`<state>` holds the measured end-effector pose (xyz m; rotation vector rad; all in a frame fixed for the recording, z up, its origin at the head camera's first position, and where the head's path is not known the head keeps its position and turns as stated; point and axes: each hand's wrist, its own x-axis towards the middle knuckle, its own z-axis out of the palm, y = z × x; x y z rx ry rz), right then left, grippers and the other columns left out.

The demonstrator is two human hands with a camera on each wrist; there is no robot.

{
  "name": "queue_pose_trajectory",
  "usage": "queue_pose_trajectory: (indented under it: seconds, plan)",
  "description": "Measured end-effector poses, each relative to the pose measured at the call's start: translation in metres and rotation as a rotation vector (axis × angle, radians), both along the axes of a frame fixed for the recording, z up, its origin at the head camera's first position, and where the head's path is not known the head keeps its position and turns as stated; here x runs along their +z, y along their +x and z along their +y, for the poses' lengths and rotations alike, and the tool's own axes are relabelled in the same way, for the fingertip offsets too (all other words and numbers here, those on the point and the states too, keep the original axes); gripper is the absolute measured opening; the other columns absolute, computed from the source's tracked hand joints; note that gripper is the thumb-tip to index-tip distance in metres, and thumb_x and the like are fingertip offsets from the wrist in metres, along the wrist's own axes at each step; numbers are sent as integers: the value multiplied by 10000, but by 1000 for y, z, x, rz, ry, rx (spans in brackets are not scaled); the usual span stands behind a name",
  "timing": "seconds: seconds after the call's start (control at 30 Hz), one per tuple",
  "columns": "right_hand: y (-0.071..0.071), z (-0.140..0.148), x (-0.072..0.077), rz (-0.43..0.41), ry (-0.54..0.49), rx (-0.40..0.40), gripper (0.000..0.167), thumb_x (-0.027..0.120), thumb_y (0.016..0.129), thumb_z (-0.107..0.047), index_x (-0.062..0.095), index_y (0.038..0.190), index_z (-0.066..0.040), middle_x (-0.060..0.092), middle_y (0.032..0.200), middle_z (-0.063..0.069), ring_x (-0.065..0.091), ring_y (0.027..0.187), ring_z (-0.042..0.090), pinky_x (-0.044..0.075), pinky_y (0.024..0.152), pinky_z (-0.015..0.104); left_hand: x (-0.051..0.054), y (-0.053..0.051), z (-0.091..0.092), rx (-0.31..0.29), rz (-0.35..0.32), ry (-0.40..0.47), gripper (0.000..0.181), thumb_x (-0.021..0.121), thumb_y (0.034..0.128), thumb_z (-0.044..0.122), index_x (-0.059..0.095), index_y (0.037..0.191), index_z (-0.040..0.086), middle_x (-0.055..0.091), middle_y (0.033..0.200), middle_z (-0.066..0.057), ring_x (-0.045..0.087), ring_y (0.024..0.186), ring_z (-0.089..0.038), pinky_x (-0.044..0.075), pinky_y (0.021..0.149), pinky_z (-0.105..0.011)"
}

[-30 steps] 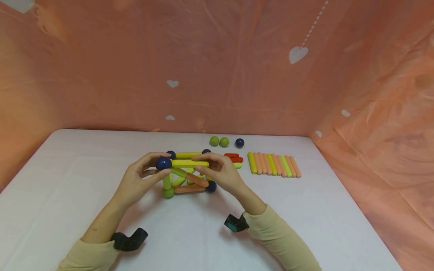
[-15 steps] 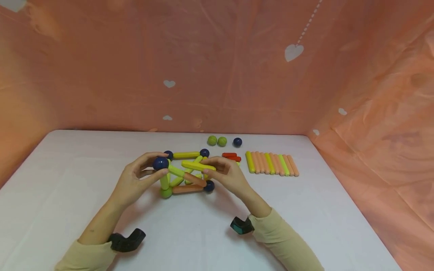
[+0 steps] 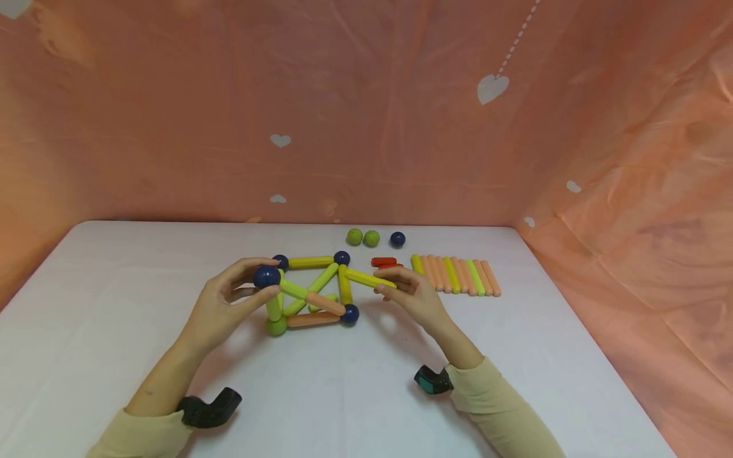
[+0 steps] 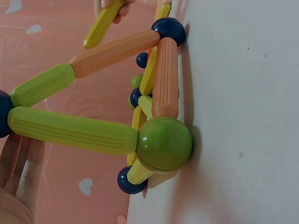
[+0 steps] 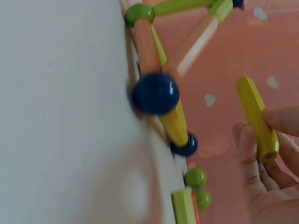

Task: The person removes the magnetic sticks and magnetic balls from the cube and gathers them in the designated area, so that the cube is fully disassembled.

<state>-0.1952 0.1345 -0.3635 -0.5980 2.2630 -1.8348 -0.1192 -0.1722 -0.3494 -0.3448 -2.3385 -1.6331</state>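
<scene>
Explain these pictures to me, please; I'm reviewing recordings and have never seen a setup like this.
There is no machine here, only a person's bare hands. The head picture looks forward and down; the left-wrist and right-wrist pictures, turned sideways, look closely at each hand's work. The left hand holds a dark blue ball at the raised corner of a stick-and-ball frame. The right hand pinches a yellow stick, which the wrist pictures show apart from the frame. Farther back on the white tabletop lie two green balls, another dark blue ball, red sticks and a row of yellow, peach and light green sticks.
</scene>
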Motion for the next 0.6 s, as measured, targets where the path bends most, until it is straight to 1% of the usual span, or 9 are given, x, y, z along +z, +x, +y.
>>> queue_pose_trajectory:
  seconds: [0.1, 0.27, 0.33, 0.43, 0.6]
  plan:
    - [-2, 10, -2, -3, 38, -42, 313, 645, 896, -33, 604, 1189, 67, 614, 1194, 221, 664, 881, 97, 550, 765, 225, 1, 1, 0, 2, 3, 0, 351, 685, 890, 128, 602, 1229, 98, 597, 1197, 36, 562, 1043, 0, 482, 848, -99]
    - [-6, 26, -8, -4, 78, -106, 300, 639, 909, -66, 616, 1188, 43, 648, 1112, 214, 660, 953, 318, 567, 795, 297, 1, 2, 0, 2, 13, 7, 347, 686, 886, 111, 604, 1224, 97, 591, 1166, 135, 563, 1041, 3, 480, 846, -94]
    - [-6, 32, -9, -12, 83, -129, 303, 636, 914, -80, 615, 1192, 39, 651, 1102, 207, 641, 973, 375, 570, 805, 321, 1, 2, 1, -2, 19, 10, 345, 687, 885, 104, 605, 1220, 95, 589, 1155, 159, 565, 1039, 1, 483, 844, -96]
    - [-8, 40, -11, -33, 87, -165, 313, 644, 912, -92, 615, 1200, 28, 649, 1125, 191, 644, 987, 363, 570, 821, 339, 1, 2, 1, -5, 28, 11, 345, 685, 884, 93, 604, 1219, 92, 588, 1154, 160, 563, 1039, -7, 483, 842, -97]
    - [-11, 53, -13, -62, 88, -236, 331, 642, 912, -82, 600, 1217, 40, 645, 1156, 202, 680, 933, 214, 570, 812, 321, 0, 2, 1, -5, 32, 6, 340, 683, 885, 91, 603, 1216, 87, 588, 1150, 160, 560, 1038, -10, 484, 838, -99]
